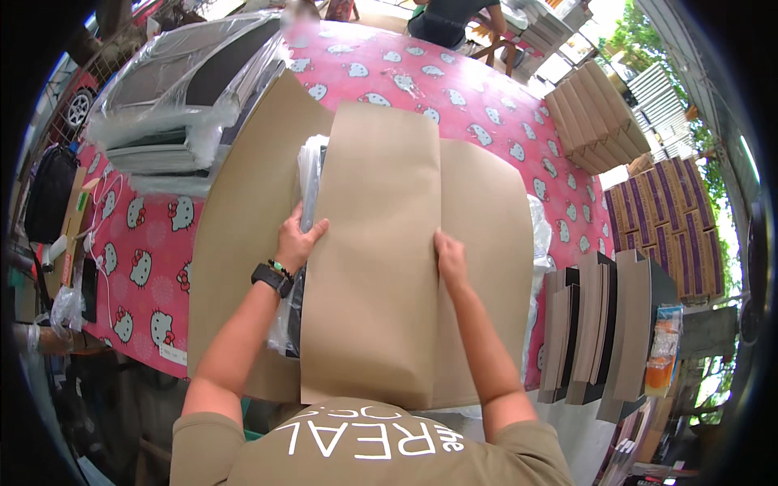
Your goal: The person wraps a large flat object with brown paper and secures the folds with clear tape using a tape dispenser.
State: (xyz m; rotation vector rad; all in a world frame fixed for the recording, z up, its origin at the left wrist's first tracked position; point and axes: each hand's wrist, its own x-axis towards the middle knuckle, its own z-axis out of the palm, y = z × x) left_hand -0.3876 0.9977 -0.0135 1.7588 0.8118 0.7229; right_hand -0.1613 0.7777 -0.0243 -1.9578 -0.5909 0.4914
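Brown paper (373,235), frame centre: matt, smooth. Wrap (178,85), upper left: clear plastic, glossy, crinkled. Table covering (502,109): smooth, shiny.

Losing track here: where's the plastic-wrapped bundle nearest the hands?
In the head view, left of centre, the bundle shows along the left edge of the brown flap, beside the left hand.

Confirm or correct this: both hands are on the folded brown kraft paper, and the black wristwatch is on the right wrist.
The wrist is wrong: the head view shows the black wristwatch worn on the left, not the right. The left hand and right hand are both on the folded brown kraft paper.
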